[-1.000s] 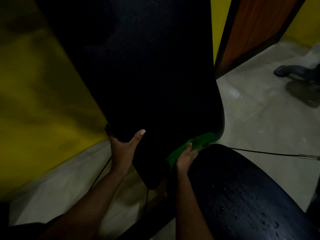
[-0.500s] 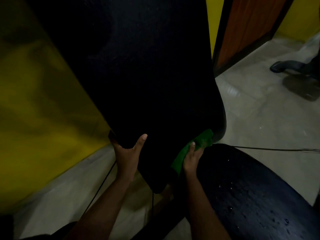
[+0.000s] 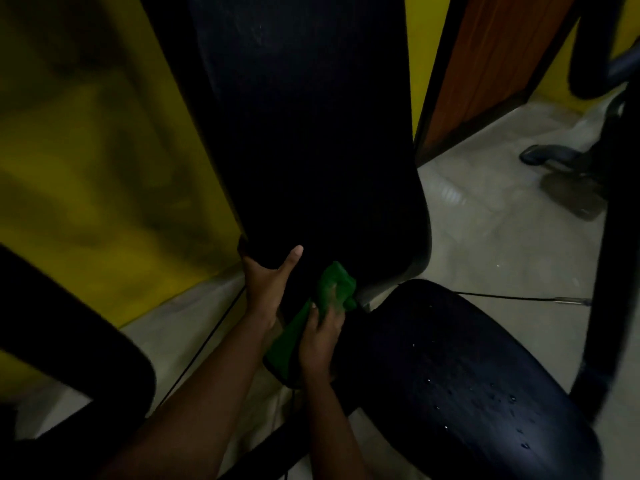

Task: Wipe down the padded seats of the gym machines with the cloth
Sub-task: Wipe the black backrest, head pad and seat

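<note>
- Yellow wall (image 3: 86, 150) fills the far left, a pale floor (image 3: 502, 237) runs to the right, and a brown wooden panel (image 3: 502, 64) stands at the far right; the light is dim.
- A tall black back pad (image 3: 311, 133) rises through the middle of the view, with a black seat pad (image 3: 467, 375) below it to the near right.
- The left hand (image 3: 266, 282) grasps the lower left edge of the back pad, thumb laid up its front face, and looks to be steadying it.
- The right hand (image 3: 322, 337) holds the green cloth (image 3: 332, 289), thumb on top, and presses it against the bottom end of the back pad, just beside the gap above the seat pad.
- The cloth runs from the pad's lower rim down along the near side of the right hand.
- Progress, as a judgement: the bottom of the back pad is being wiped now. Whether its upper stretch is already clean is too dark to tell.
- The seat pad carries scattered water drops, so it probably needs a drying pass.
- Another dark padded shape (image 3: 69, 341) at the near left and a dark machine frame (image 3: 616, 237) at the right suggest more equipment remains.
- A thin cable (image 3: 512, 297) lies across the floor beyond the seat pad.
</note>
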The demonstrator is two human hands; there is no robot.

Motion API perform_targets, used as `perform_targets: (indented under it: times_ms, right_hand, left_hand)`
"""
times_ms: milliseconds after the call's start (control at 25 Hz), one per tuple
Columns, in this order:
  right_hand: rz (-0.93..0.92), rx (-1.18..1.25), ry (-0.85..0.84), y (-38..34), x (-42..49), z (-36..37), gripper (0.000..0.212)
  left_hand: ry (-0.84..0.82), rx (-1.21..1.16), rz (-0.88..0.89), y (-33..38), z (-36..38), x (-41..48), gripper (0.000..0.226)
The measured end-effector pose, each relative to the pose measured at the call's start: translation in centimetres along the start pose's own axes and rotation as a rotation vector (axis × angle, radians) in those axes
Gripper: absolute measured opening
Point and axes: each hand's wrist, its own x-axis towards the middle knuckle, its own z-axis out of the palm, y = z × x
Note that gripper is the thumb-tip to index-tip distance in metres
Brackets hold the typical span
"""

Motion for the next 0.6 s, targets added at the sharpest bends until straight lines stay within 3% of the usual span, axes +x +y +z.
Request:
perform_targets:
  times_ms: [200,520,600]
  right_hand:
    - [-0.23,-0.05,-0.173,-5.5,-0.4,-4.5,0.042]
    - [-0.544,-0.198,-0.204,-20.2,1.2,-8.9,0.046]
    - [-0.616,-0.191,-0.19,-23.8,2.0,-8.6,0.047]
  left_hand:
    - [0.067,-0.097,-0.064,5.0,-0.4,-2.1,0.084]
    - [0.311,-0.176,0.136,17.5,-1.5,-0.5,0.07]
    - [0.298,-0.201,0.182,20.8,-1.6,1.1,0.068]
